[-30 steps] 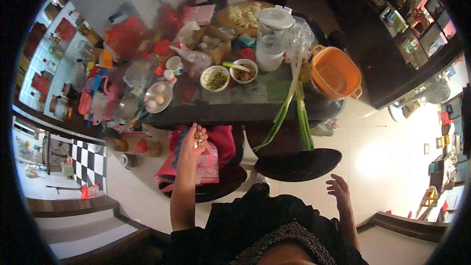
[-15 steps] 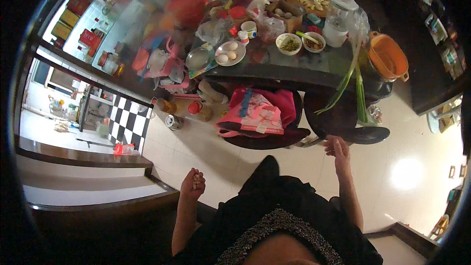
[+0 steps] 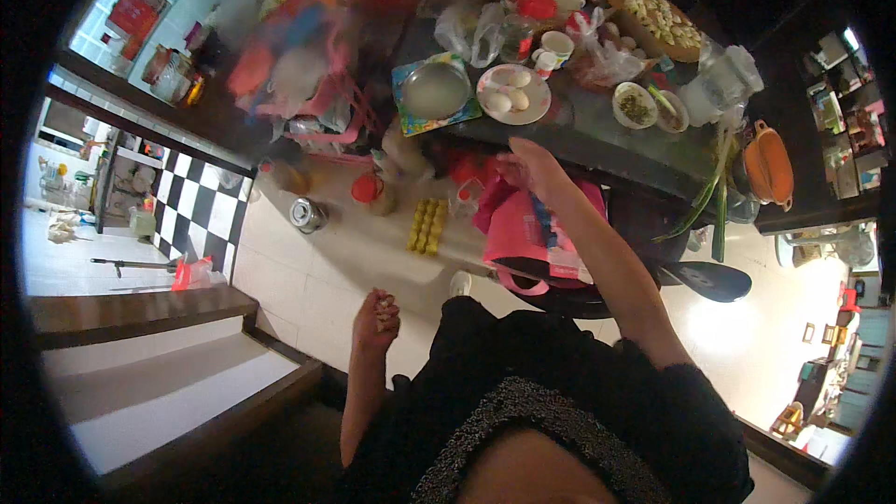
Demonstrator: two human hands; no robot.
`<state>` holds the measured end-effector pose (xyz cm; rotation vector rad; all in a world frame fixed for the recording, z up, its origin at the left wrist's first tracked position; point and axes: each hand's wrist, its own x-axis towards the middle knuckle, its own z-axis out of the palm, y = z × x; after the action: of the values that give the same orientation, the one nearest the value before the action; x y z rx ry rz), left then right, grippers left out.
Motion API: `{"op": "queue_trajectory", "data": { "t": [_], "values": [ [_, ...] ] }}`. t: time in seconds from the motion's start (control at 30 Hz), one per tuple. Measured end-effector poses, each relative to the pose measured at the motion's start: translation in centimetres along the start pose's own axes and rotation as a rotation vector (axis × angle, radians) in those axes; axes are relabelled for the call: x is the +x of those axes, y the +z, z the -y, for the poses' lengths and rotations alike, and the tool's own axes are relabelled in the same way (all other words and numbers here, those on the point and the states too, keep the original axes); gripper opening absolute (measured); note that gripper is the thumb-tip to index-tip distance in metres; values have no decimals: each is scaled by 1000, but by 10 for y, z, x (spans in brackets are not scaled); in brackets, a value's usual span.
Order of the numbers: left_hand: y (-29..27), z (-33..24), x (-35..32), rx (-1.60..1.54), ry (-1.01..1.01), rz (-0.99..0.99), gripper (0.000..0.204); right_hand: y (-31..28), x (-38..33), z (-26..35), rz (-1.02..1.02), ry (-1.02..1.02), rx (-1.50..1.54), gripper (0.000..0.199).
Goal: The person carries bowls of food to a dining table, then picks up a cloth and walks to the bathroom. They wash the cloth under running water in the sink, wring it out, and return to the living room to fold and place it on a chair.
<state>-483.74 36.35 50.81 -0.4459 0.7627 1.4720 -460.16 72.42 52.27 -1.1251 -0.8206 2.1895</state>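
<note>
My left hand (image 3: 375,317) hangs low over the floor, its fingers curled round small pale pieces whose kind I cannot make out. My right hand (image 3: 534,170) reaches forward to the near edge of the dark table (image 3: 588,135), its fingers stretched out, slightly blurred and holding nothing I can see. Just beyond it stands a plate (image 3: 533,113) with several eggs (image 3: 517,78). Left of that, a round shallow dish (image 3: 436,91) lies on a colourful mat (image 3: 409,121). Beneath my right forearm, a pink bag (image 3: 511,245) rests on a chair.
Farther right on the table are a bowl of chopped greens (image 3: 636,105), spring onions (image 3: 714,191) hanging over the edge, and an orange basket (image 3: 770,168). A board of dumplings (image 3: 655,19) sits behind. On the floor are a yellow egg tray (image 3: 427,227), a can (image 3: 306,215) and a red-lidded jar (image 3: 371,194).
My right hand has moved forward and left, from beside the chairs to the table edge by the egg plate. The view has turned leftward. My left hand stays closed.
</note>
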Motion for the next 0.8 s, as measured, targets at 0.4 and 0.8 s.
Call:
{"op": "queue_trajectory", "data": {
  "t": [0.4,0.8],
  "values": [
    [-74,-105,-22,-358,12,-212,28,87,201,-33,33,58,119,28],
    [-73,-120,-25,-186,75,-93,24,79,223,-45,94,-4,321,37]
  ]
}}
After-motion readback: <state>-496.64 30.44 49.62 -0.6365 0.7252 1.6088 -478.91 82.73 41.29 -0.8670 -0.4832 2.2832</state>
